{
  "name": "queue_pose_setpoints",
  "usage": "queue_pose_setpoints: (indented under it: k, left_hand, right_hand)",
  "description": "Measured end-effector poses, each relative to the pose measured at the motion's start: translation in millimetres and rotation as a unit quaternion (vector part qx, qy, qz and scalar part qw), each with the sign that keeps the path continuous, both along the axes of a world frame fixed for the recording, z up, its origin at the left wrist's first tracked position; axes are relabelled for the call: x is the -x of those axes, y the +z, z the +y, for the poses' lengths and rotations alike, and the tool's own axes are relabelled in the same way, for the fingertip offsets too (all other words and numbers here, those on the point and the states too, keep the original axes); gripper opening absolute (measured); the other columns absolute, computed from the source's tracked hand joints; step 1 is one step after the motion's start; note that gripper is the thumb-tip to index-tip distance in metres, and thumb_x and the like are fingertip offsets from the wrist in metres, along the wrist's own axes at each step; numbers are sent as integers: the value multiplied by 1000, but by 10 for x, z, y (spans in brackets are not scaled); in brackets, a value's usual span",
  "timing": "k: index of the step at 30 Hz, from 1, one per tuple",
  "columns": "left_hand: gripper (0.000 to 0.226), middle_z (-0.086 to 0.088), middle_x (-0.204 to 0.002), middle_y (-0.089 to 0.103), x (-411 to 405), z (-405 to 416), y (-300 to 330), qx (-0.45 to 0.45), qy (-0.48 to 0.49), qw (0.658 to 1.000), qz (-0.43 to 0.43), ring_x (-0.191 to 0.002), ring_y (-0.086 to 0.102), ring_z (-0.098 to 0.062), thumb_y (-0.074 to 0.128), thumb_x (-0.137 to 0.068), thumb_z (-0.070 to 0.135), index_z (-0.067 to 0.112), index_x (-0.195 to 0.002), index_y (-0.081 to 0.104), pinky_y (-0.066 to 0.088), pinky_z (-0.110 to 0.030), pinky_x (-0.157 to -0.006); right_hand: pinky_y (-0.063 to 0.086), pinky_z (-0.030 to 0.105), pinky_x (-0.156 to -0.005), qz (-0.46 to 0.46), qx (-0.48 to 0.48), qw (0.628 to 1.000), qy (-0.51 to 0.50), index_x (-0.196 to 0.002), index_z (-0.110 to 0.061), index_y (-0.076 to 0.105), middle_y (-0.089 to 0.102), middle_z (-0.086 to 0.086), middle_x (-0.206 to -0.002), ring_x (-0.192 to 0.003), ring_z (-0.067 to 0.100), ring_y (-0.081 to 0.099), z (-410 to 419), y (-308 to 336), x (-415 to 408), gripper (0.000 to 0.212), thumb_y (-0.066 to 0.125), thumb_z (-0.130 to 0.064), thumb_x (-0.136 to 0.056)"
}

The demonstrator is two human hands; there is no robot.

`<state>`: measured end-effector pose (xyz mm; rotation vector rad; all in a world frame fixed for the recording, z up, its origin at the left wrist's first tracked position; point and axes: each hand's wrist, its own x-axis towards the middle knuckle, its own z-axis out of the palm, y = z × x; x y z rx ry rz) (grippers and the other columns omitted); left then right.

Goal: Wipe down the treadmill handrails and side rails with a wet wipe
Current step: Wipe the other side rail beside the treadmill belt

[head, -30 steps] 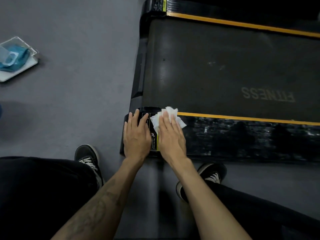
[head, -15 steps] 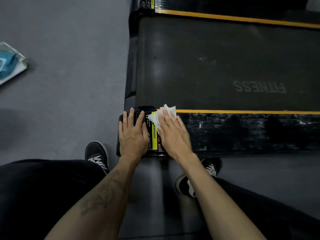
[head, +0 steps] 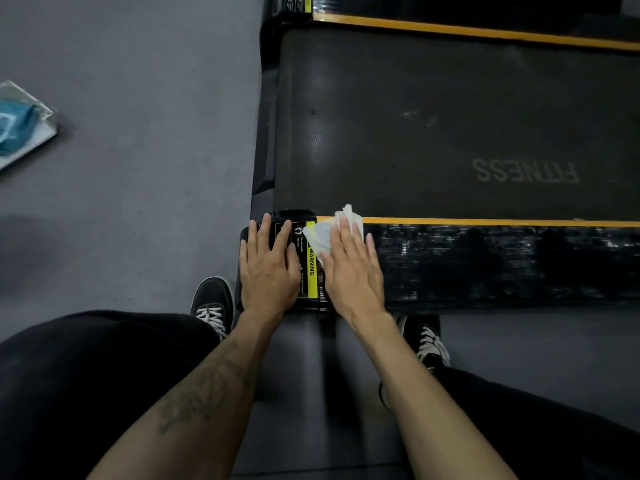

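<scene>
The treadmill's near side rail [head: 502, 265] is black with an orange stripe along the belt edge. A white wet wipe [head: 323, 235] lies crumpled on its left end, partly over a yellow warning label [head: 311, 268]. My right hand [head: 353, 271] presses flat on the wipe with straight fingers. My left hand [head: 268, 268] rests flat on the rail's end cap, just left of the label. The far side rail [head: 485, 29] runs along the top of the view. The handrails are out of view.
The dark belt [head: 450, 133] marked FITNESS lies between the rails. A clear tray holding a blue wipe pack [head: 17, 126] sits on the grey floor at far left. My two black shoes [head: 213, 306] stand close to the rail.
My right hand with the wipe has slid a little to the right along the rail, uncovering more of the warning label. The left hand has stayed on the end cap.
</scene>
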<state>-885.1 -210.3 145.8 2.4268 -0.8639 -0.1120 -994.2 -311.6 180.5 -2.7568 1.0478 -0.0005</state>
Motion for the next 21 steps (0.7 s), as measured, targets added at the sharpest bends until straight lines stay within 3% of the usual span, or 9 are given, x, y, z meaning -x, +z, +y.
queue_pose_setpoints:
  k: [2,7,11,15,18,21]
  left_hand:
    - [53,-9,-166,30,-2,-17,1,0,0,1000,-4,-157,17,-30,33,-101,37,26,-152,46,18,-53,-126]
    - [56,-9,-167,29,-3,-20,-10,-16,-24,999,-24,-157,16,-31,27,-101,39,27,-153,45,19,-55,-125]
    - [57,-7,-168,27,-1,-9,-21,-19,-36,999,-30,-157,15,-29,27,-101,40,26,-154,45,18,-56,-125]
    - [57,-7,-167,29,8,-22,-11,-15,-37,999,-29,-157,16,-30,29,-100,39,25,-152,47,19,-56,-125]
    - [57,-7,-168,28,-2,-12,-6,-21,-41,999,-28,-158,14,-29,28,-100,40,25,-153,46,18,-56,-125]
    - [59,-7,-168,27,3,-6,3,-26,-44,998,-27,-158,13,-29,26,-100,41,26,-153,44,17,-56,-126]
  right_hand:
    - [-3,40,-128,0,-2,1000,-17,-163,-12,14,2,4,-171,-158,20,0,153,-35,7,67,4,-40,-103]
    - [1,41,-128,18,4,997,81,-163,-17,19,9,-1,-171,-158,20,10,35,-81,23,64,12,-38,-104]
    - [-8,39,-127,6,2,1000,5,-164,-15,15,1,0,-172,-158,19,0,10,-90,184,63,11,-39,-105]
    - [7,43,-128,-6,2,1000,12,-161,-10,26,18,7,-169,-157,28,15,268,-114,167,62,18,-33,-104]
    - [-2,43,-127,16,12,998,65,-163,-16,21,14,2,-171,-158,24,13,114,-61,94,65,9,-37,-103]
    - [-10,43,-126,17,5,1000,26,-163,-15,14,4,2,-172,-158,21,5,17,-49,111,71,-1,-41,-99]
